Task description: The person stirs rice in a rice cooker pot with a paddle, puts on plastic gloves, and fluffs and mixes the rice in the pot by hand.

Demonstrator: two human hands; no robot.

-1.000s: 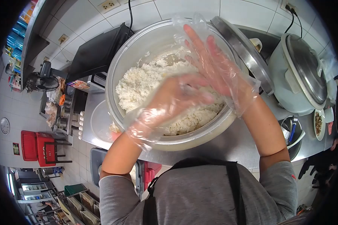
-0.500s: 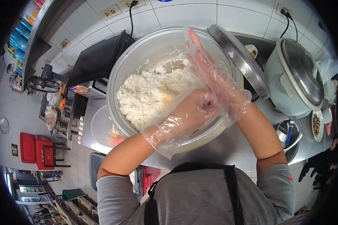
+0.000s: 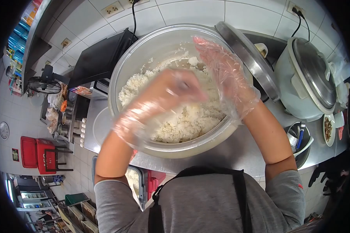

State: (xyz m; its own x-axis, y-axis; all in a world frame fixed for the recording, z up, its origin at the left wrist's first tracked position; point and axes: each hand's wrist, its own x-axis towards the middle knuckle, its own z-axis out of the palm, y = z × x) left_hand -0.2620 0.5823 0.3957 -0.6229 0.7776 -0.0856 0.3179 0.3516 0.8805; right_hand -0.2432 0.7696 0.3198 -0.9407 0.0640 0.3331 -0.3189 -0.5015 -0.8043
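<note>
A large round metal pot (image 3: pixel 159 42) of cooked white rice (image 3: pixel 190 122) stands before me on the counter. Both my hands wear clear plastic gloves. Smeared by motion, my left hand (image 3: pixel 179 87) is over the middle of the rice; whether its fingers grip anything cannot be made out. My right hand (image 3: pixel 223 70) is above the pot's right side, its fingers stretched out and holding nothing visible. The loose glove is bunched around its wrist. Part of the rice is hidden beneath my left hand and forearm.
A metal lid (image 3: pixel 249 58) leans against the pot's right side. Farther right are a lidded rice cooker (image 3: pixel 305 85), a container with utensils (image 3: pixel 299 141) and a plate of food (image 3: pixel 328 130). A black appliance (image 3: pixel 101 58) stands left; an opened bin (image 3: pixel 134 180) holding rice is below.
My left hand has moved left and up, away from my right hand, uncovering rice at the front of the pot. My right hand's fingers have drawn closer together.
</note>
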